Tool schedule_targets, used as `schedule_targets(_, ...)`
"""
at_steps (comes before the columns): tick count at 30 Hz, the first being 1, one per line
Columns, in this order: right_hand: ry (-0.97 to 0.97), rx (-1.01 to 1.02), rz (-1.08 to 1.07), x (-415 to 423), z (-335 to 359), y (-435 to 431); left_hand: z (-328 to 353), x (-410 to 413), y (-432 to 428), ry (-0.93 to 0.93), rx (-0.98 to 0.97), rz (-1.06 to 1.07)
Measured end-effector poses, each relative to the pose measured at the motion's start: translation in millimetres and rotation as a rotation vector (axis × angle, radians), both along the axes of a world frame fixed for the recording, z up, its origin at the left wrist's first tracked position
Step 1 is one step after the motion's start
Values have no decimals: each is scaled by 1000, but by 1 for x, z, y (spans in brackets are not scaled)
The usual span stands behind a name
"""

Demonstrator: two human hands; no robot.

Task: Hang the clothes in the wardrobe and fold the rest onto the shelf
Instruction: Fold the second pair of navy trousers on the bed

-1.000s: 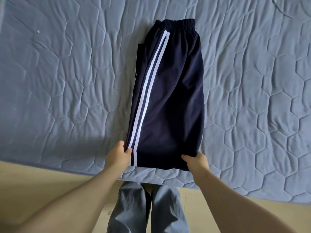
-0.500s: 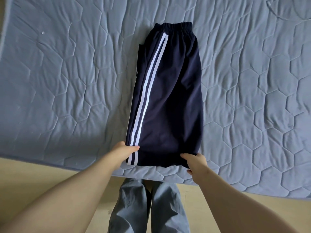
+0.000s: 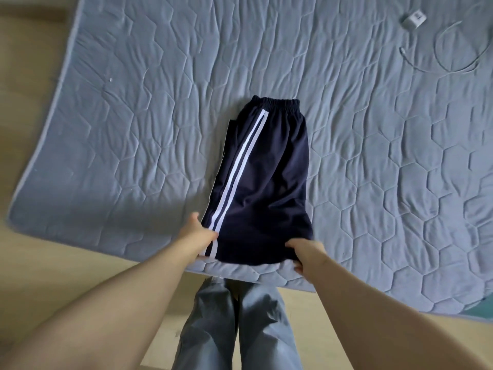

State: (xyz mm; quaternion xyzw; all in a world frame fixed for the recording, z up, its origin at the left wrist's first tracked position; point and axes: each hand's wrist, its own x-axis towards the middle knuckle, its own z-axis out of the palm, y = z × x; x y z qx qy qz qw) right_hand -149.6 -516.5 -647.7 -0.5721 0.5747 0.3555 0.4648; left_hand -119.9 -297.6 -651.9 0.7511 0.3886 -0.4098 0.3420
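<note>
Left hand [image 3: 198, 233] gripping near-left hem corner of navy striped pants [image 3: 266, 182], fingers curling over white stripes, thumb sticking out. Right hand [image 3: 306, 253] pinching near-right hem corner, fingers tucking under cloth. Pants lying folded lengthwise on quilted blue bedcover [image 3: 133, 129], stretching away from both grips, waistband at far end. White charger [image 3: 414, 19] and cable [image 3: 453, 57] lying far beyond right grip, well apart from pants. Grey-trousered legs [image 3: 240, 329] standing just behind grips, on wooden floor [image 3: 40, 276].

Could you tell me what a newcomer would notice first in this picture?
The folded navy trousers with two white side stripes lie mid-frame on the blue quilted mat, waistband at the far end. The left hand and right hand hold the near hem. A white charger and cable lie top right.
</note>
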Motion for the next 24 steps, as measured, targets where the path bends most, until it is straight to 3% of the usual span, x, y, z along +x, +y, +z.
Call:
schedule_targets(4, -261, -17, -208, 58, 17, -10, 18, 66, -15, -182, -194, 349)
schedule_targets(8, -516, -14, -382, 125, 37, -22, 35, 138, -32, -364, -307, 446)
schedule_targets(12, -693, -39, -225, 174, 41, -30, 43, 187, -46, -485, -342, 476)
schedule_targets(14, -734, -77, -133, 186, 34, -35, 39, 201, -49, -533, -352, 420)
schedule_targets(17, -777, -155, 68, 196, 20, -41, 26, 215, -51, -626, -338, 159)
schedule_targets(20, -856, -84, 248, 203, -2, -41, 8, 222, -54, -664, -349, -31)
schedule_targets(24, -770, -154, 340, 199, -34, -38, -28, 212, -55, -636, -257, -213)
